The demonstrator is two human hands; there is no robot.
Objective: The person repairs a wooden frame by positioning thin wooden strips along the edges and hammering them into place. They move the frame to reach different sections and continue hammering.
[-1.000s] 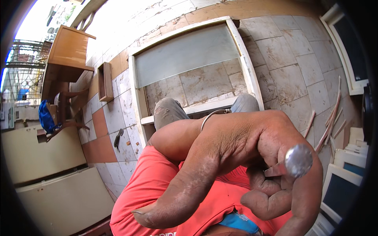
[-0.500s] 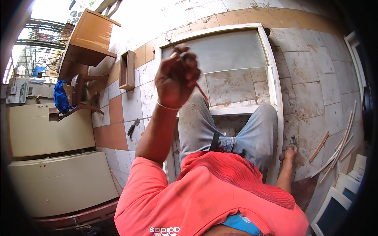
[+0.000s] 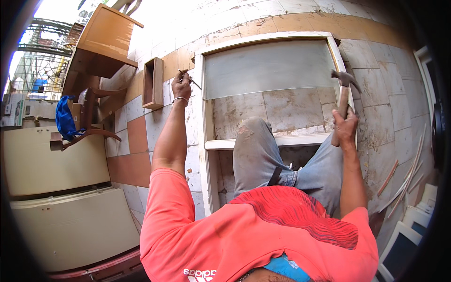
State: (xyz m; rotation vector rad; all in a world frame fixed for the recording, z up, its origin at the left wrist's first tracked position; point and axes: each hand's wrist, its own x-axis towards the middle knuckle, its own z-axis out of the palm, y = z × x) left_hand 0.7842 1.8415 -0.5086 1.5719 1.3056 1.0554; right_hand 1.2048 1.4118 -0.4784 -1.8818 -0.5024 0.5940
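Observation:
My left hand (image 3: 181, 87) is closed on a thin dark rod-like tool (image 3: 195, 84), just outside the left edge of a white wooden frame (image 3: 203, 117). Its exact kind is too small to make out. In my right hand (image 3: 345, 126) is a claw hammer (image 3: 343, 96), gripped by its wooden handle with the metal head pointing away from me, over the frame's right side. A frosted glass pane (image 3: 268, 68) fills the far part of the frame. My knees lie over the near crossbar (image 3: 221, 144).
Left of the frame are a small wooden box (image 3: 159, 84), a chair (image 3: 89, 113) with a blue bag (image 3: 67, 120), an orange-brown cabinet (image 3: 105, 40) and cream panels (image 3: 56, 162). Thin wood strips (image 3: 408, 174) lie on the tiled floor (image 3: 371, 89) at right.
My right hand has risen from the floor beside the frame, bringing the hammer up. My left hand has moved left and away from above the pane, still holding the thin tool.

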